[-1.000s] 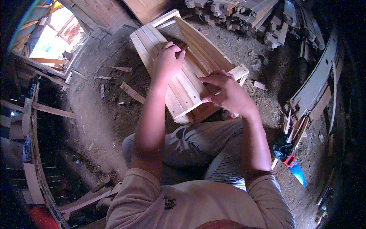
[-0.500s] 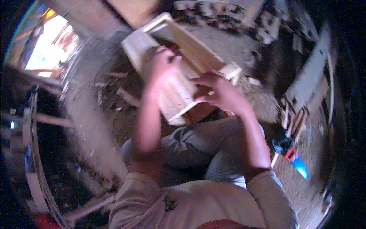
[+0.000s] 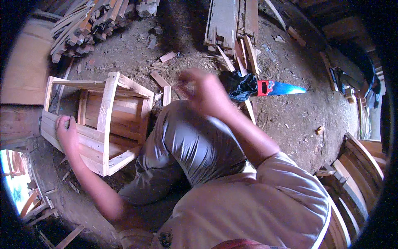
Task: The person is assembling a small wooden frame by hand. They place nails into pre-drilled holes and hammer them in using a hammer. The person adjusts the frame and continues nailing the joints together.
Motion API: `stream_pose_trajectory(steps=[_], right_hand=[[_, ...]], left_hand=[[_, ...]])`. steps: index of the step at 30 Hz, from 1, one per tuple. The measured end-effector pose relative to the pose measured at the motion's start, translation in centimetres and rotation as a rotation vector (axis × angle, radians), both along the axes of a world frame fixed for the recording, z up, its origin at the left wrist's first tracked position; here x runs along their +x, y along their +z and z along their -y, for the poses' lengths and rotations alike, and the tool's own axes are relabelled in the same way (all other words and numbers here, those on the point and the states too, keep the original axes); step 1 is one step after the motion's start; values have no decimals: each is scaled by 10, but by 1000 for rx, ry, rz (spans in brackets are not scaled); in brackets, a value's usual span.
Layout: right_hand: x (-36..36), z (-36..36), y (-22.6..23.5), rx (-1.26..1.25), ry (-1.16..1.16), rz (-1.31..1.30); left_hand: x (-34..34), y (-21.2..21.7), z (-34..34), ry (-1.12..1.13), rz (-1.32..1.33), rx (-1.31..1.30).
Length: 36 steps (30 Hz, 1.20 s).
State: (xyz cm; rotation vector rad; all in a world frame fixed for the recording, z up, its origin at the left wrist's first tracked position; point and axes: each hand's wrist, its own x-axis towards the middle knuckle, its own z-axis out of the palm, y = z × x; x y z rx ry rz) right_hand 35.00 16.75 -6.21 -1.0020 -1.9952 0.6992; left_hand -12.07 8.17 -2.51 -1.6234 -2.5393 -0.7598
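A slatted wooden crate (image 3: 108, 118) of pale planks, with an open frame of upright posts, stands on the ground to my left. My left hand (image 3: 67, 129) grips the top edge of its near side slats, fingers curled over the wood. Away from the crate, my right hand (image 3: 201, 89) is raised above my bent knee; motion blur smears its fingers, so I cannot tell what is in them. Just right of that hand is a crumpled black plastic bag (image 3: 240, 86). Beside the bag lies a handsaw (image 3: 282, 89) with a red handle and a blue-looking blade.
Stacked wood strips (image 3: 83, 31) lie at the far left, near a plywood sheet (image 3: 25, 62). Wide boards (image 3: 226, 23) and offcuts (image 3: 166, 95) lie ahead on the dirt floor. More curved planks (image 3: 360, 166) stand at the right edge.
My view has turned to the right. The right hand has let go of the crate and moved right, toward the bag and saw. My left hand remains on the crate, which now stands more upright.
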Motion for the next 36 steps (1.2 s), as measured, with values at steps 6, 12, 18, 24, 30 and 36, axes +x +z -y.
stream_pose_trajectory(steps=[6,12,18,24,30,36], right_hand=[[185,-13,-145,-384,-426,875],[183,-33,-193,-377,-650,737],[242,-68,-288,-261,-516,923],[238,-54,-288,-701,-539,-263],[226,-28,-232,-476,-527,470],[224,-12,-182,-633,-599,120]], left_hand=[[-28,-16,6,-72,-115,71],[-9,3,13,-17,37,-3],[-18,-12,-2,-86,-6,61],[-19,-13,2,-95,-133,100],[-31,-16,10,-92,-110,68],[-16,-7,8,-63,-70,34]])
